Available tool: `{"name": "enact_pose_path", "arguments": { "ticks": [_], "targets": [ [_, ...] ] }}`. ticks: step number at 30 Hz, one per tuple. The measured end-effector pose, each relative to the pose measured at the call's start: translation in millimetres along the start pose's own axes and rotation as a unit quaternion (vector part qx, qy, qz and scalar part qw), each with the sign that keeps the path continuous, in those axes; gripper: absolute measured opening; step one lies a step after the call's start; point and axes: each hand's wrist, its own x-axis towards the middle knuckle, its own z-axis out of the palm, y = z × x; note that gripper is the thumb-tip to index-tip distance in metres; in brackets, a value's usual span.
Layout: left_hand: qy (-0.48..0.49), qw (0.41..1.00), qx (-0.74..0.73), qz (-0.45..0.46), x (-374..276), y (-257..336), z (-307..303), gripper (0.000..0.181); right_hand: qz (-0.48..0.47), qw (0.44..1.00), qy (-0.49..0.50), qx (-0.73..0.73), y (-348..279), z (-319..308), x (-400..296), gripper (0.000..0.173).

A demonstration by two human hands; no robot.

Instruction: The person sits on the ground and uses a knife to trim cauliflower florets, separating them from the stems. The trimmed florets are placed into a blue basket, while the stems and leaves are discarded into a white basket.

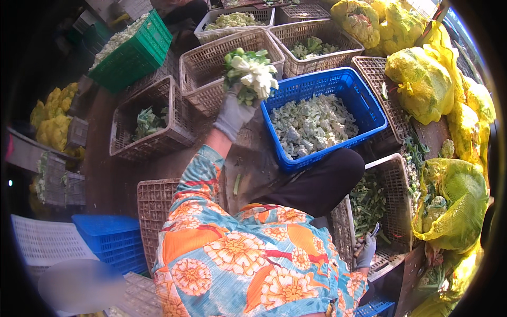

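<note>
My left hand, in a grey glove, grips a trimmed cauliflower stalk with pale branches and green stubs. It holds this above the rim of a dirty white plastic crate. To its right stands a blue plastic crate holding many cut cauliflower florets. Down at the right, my right hand, also gloved, is closed around a knife whose blade points up. That hand is beside a crate holding green leaf and stem trimmings.
Yellow mesh bags of cauliflower line the right side, one of them open. A green crate heaped with florets stands at the upper left. A crate with leaves lies left of my arm. Blue stacked crates stand lower left.
</note>
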Motion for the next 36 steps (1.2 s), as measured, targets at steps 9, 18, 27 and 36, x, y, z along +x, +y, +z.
{"name": "enact_pose_path", "arguments": {
  "ticks": [9,18,27,36],
  "targets": [
    [0.413,0.841,0.047,0.345,-37.6,233.3,-166.7,0.073,0.003,1.000,-0.008,-0.014,5.5,-1.3,-7.5,0.026],
    [0.170,0.970,0.176,-0.006,95.1,15.6,-110.4,0.033,-0.130,0.988,0.068,-0.041,-43.3,9.8,-28.2,0.034],
    [-0.318,0.842,0.344,-0.267,47.9,-329.7,212.7,0.034,-0.270,0.931,0.186,0.159,-94.9,-56.6,-62.6,0.039],
    [-0.518,0.696,0.446,-0.218,4.1,-607.1,350.1,0.030,-0.398,0.900,0.165,-0.072,-187.6,-68.1,53.9,0.023]
  ]
}}
